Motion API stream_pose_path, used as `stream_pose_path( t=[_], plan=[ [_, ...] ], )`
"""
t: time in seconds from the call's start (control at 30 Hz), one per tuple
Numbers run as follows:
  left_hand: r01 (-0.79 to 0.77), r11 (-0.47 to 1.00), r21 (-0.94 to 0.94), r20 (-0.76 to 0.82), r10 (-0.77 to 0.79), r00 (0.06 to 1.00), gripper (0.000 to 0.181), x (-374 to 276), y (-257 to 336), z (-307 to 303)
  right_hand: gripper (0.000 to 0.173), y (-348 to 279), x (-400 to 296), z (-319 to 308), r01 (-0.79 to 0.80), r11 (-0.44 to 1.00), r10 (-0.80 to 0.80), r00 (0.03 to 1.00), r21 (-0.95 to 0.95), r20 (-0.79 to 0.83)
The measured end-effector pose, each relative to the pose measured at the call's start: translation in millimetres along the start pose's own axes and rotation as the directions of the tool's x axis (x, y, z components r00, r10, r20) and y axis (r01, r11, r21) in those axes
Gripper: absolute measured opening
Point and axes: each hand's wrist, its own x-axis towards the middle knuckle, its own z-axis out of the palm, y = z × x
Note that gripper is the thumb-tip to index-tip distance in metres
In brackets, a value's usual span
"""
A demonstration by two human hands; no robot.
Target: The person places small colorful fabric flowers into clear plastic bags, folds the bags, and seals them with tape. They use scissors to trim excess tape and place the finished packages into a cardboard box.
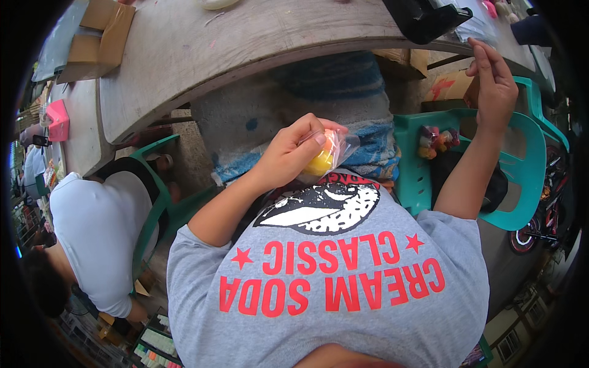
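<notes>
My left hand (294,149) grips a clear plastic bag (348,149) in front of my shirt. Inside it sit rounded yellow and orange-pink pieces (320,162); what they are is not clear. My right hand (496,85) is raised at the table's right edge, just below a black tape dispenser (425,23). Its fingers are bent close to the thumb, and I cannot tell whether anything thin is between them. A blue and grey towel (294,106) covers my lap below the table edge.
A grey table (230,41) curves across the front, with an open cardboard box (94,46) at its left. Small bagged colourful items (437,140) lie on a green plastic chair (409,175) to my right. A person in white (99,221) sits at left. Clear plastic bags (474,30) lie beside the dispenser.
</notes>
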Motion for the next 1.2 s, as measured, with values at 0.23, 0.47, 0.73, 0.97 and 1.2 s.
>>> stream_pose_path(
  t=[0.23, 0.47, 0.73, 0.97, 1.2],
  plan=[
    [0.2, 0.959, 0.203, -0.041, -0.195, 0.98, 0.026, 15.7, 5.1, 8.2, 0.017, -69.0, -27.8, 53.1, 0.457, 0.856, -0.394, 0.273, 0.242, 0.878],
    [0.193, 0.935, 0.296, -0.009, -0.199, 0.98, 0.029, 16.7, 11.2, 9.8, 0.029, -52.5, -57.6, 93.5, 0.651, 0.758, -0.304, 0.295, 0.043, 0.906],
    [0.156, 0.927, 0.341, 0.134, -0.212, 0.968, 0.028, 8.7, 9.1, 5.6, 0.035, -60.6, -52.8, 78.6, 0.604, 0.795, -0.173, 0.301, -0.048, 0.938],
    [-0.054, 0.922, 0.383, 0.199, -0.025, 0.98, 0.036, 4.1, 8.7, 0.9, 0.026, -38.4, -41.2, 68.2, 0.445, 0.895, -0.184, 0.298, 0.034, 0.937],
    [-0.113, 0.898, 0.425, 0.213, 0.022, 0.977, 0.045, -4.4, 13.5, 1.0, 0.024, -23.4, -48.9, 79.4, 0.447, 0.892, -0.244, 0.338, 0.074, 0.909]
  ],
)
